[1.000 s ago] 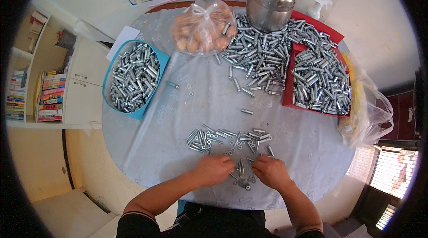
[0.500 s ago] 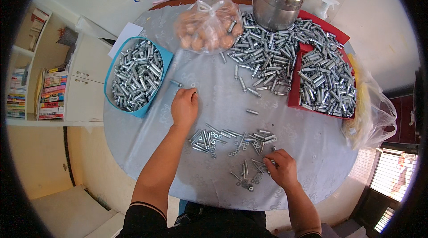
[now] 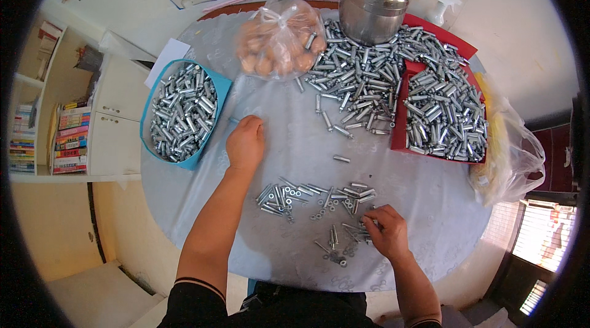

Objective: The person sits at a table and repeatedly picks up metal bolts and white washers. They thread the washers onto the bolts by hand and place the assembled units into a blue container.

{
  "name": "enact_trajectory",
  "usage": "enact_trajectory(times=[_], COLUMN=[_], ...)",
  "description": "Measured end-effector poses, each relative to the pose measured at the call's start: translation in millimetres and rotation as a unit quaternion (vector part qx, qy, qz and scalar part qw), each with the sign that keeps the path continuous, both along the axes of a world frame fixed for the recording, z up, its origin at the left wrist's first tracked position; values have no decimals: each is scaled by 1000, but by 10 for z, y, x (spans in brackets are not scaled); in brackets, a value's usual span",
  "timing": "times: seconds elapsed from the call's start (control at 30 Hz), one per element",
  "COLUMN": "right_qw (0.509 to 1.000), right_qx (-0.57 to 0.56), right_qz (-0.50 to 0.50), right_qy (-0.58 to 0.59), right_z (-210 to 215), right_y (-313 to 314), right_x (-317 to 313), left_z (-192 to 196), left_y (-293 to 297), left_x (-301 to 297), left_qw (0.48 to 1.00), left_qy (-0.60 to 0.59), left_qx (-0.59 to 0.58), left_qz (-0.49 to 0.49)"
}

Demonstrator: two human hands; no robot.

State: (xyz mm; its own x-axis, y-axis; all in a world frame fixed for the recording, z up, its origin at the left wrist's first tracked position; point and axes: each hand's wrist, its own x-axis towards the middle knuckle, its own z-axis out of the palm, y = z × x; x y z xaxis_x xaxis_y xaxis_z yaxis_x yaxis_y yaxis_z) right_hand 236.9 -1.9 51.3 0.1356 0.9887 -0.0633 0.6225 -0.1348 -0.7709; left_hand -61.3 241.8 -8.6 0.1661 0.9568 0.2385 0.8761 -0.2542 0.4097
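Note:
My left hand [image 3: 246, 142] is at the left middle of the table, its fingers curled in around one end of a metal bolt [image 3: 233, 120]; the bolt's other end sticks out towards the blue bin. My right hand [image 3: 387, 229] is at the right of the loose parts, thumb and fingers pinched together; what they hold is too small to make out. Between the hands lie bolts and sleeves [image 3: 362, 191], with washers and nuts [image 3: 319, 203] among them. Nearer me is a smaller group of bolts [image 3: 334, 236] and washers.
A blue bin [image 3: 222, 91] full of expansion bolts stands left. At the back right, more bolts [image 3: 362, 82] are heaped beside a red box [image 3: 398, 125] of them. A steel pot [image 3: 375, 11], a bag of eggs or round brown things [image 3: 279, 39] and a plastic bag [image 3: 507, 150] stand around.
My left hand has moved forward slightly, closing over the bolt's near end and covering the washer beside it. My right hand stays almost in place, its fingers still pinched. The whole view has shifted a little.

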Motion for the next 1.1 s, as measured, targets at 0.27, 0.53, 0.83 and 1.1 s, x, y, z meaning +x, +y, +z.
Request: enact_trajectory(times=[0.27,0.53,0.83,1.1], right_qw=[1000,998,988,974], right_qx=[0,62,129,161], right_qz=[-14,-26,-71,-155], right_qy=[0,0,41,-31], right_z=[18,-124,-175,-337], right_y=[-66,-157,-268,-612], right_x=[79,71,-14,-20], left_z=[61,39,747,497], left_y=[-11,-111,-1179,-1788], left_x=[52,142,788,723], left_qw=[999,996,919,915], left_qy=[3,-78,-198,-142], left_qx=[-28,-24,-186,-148], left_qz=[33,-37,-286,-347])
